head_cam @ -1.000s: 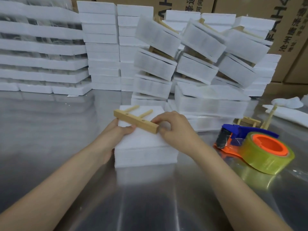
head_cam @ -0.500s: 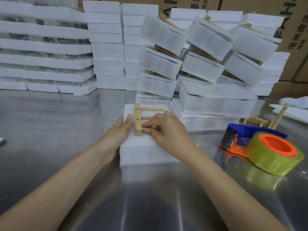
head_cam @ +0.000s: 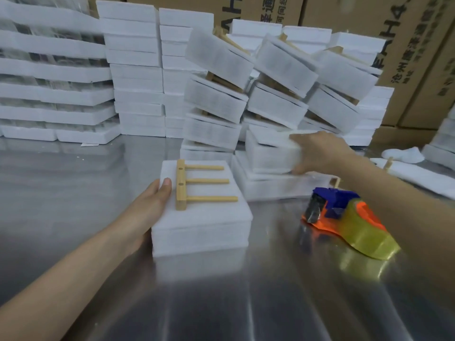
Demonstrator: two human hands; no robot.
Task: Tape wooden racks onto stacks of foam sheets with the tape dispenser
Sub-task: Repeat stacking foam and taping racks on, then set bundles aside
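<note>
Steadying the stack [head_cam: 202, 225] at mid-counter: left hand [head_cam: 147, 210] is clasping its left edge, thumb on top. Rack [head_cam: 181, 184] is lying loose on the stack, untaped, pegs pointing right. Right hand [head_cam: 320, 151], blurred, is closing round a second stack [head_cam: 270, 156] behind. Foam is looking light and squashy, so take it gently by the sides. Rack is looking stiff and likely to slide. Dispenser [head_cam: 344, 217] is sitting untouched at right. Counter [head_cam: 73, 193] is shining like slick steel. Bundles [head_cam: 216, 57] and boxes [head_cam: 418, 45] are crowding the back.
</note>
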